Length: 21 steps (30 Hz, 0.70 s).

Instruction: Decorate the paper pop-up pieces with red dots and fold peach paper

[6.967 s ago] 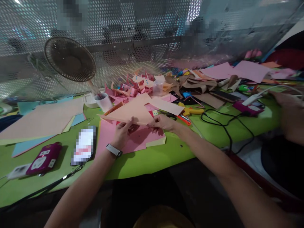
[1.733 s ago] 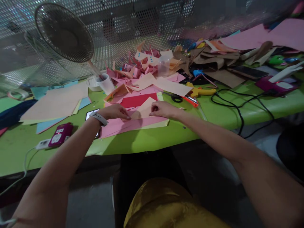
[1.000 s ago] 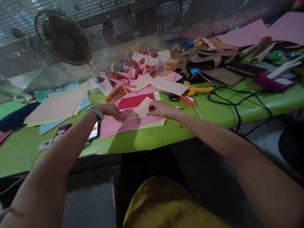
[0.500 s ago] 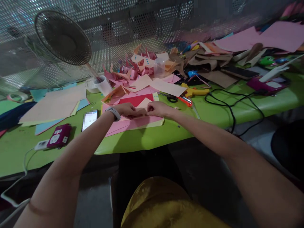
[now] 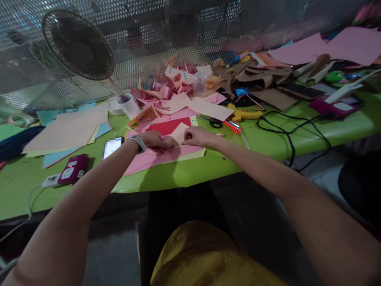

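A folded peach sheet of paper point(image 5: 178, 135) with a pointed top lies in front of me, on a layered pile of pink paper point(image 5: 149, 159). My right hand point(image 5: 198, 136) has its fingers curled in a pinch at the right side of the peach paper. Stretched out low over the left part of that sheet, my left hand point(image 5: 154, 141) rests with its fingers extended; a light band is on its wrist. Red paper point(image 5: 169, 126) shows just behind both hands. The lower left part of the peach sheet is hidden under my left hand.
Folded pink and peach paper pieces point(image 5: 175, 83) are heaped at the back. An orange cutter point(image 5: 232, 126), scissors point(image 5: 216, 124) and a yellow tool point(image 5: 244, 114) lie to the right. Left are a phone point(image 5: 112, 147), a purple box point(image 5: 73, 169) and a fan point(image 5: 79, 45).
My left hand has moved slightly left, away from my right hand, and its fingers have straightened over the paper. My right hand stays almost in place.
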### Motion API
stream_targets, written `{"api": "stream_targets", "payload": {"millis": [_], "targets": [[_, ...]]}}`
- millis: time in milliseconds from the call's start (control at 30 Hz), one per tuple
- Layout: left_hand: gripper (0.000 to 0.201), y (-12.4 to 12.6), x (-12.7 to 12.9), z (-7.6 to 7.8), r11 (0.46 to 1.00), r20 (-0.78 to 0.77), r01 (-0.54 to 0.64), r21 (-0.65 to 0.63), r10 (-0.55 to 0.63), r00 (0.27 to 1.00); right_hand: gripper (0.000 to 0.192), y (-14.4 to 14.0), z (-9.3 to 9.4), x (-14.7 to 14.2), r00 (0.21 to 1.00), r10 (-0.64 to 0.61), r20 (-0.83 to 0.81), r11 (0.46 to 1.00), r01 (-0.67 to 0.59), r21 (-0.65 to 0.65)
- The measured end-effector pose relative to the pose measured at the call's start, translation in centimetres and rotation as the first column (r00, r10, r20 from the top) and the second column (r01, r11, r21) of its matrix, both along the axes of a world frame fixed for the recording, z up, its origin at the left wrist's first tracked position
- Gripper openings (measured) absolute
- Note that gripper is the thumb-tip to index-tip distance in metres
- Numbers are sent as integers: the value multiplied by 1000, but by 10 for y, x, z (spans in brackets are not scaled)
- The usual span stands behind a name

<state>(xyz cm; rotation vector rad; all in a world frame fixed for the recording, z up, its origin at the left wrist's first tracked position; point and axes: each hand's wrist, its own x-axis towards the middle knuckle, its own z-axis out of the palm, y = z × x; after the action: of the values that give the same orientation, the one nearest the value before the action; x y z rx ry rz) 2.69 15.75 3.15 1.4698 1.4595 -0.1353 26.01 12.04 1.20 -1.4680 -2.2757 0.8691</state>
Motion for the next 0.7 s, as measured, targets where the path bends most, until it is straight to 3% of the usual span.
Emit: {"api": "stream_targets", "payload": {"millis": [367,467,700], "targets": [[43,-6,-41,6,999,-154,20,-51,-28,988,18,4,-4,-1,1000,22,-7,1000,-22,15],[47,-10,-48,10,998,-171,-20,-58,10,985,17,4,-1,1,999,33,-26,999,-33,-9],[49,-12,-47,14,994,-152,-77,-75,65,986,17,11,6,46,999,45,25,995,-43,-85]]}}
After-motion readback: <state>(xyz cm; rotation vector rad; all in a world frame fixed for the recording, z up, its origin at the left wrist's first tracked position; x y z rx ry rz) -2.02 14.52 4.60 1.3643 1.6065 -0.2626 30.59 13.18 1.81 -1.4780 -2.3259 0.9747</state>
